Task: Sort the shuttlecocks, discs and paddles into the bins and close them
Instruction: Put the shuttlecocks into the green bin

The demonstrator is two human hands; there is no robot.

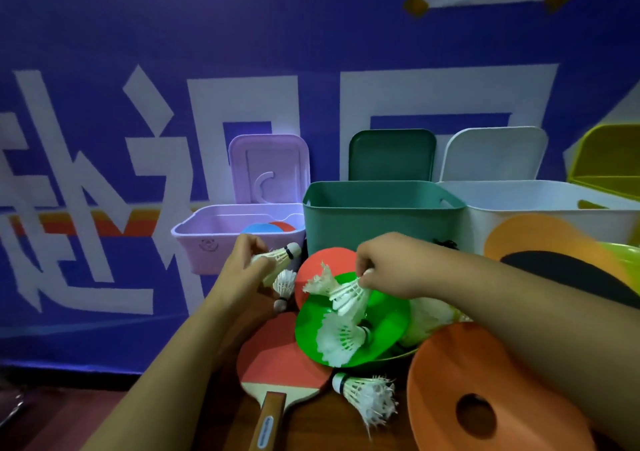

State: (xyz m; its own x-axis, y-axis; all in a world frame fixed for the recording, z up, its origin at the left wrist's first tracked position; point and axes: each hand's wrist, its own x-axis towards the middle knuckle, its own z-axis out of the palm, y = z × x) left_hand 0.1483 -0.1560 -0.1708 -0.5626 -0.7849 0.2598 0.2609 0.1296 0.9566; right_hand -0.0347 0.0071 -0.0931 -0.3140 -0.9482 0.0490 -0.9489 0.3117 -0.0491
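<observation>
Reaching arms: we see both bare forearms stretch from the bottom edge toward the pile in front of the bins, the left from lower left, the right from the right edge.
Left hand (249, 267): palm turned inward, fingers curled round the feathers of a first shuttlecock (277, 255), whose cork tip points up and to the right.
Right hand (388, 263): knuckles up, fingertips pinching the narrow end of a second shuttlecock (341, 289), whose ragged feathers fan out to the left over the green disc (384, 312).
Pile: we see a third shuttlecock (341, 339) lying on the green disc, a fourth shuttlecock (367, 395) on the table just in front of it, and a small one (285, 282) just beneath the left hand.
Paddle (277, 360): red face up, its wooden handle pointing at us, partly under the green disc.
Other discs: a red disc (318, 263) behind the green one, an orange disc (450, 381) with a round hole under the right forearm.
Bins: lilac bin (207, 242), green bin (381, 222) and white bin (554, 211) in a row, all lids raised; a blue and a red disc lie in the lilac one.
Writing: large white characters on the blue wall (104, 35), cut off, so we cannot read them; the label on the paddle handle is too small to read.
</observation>
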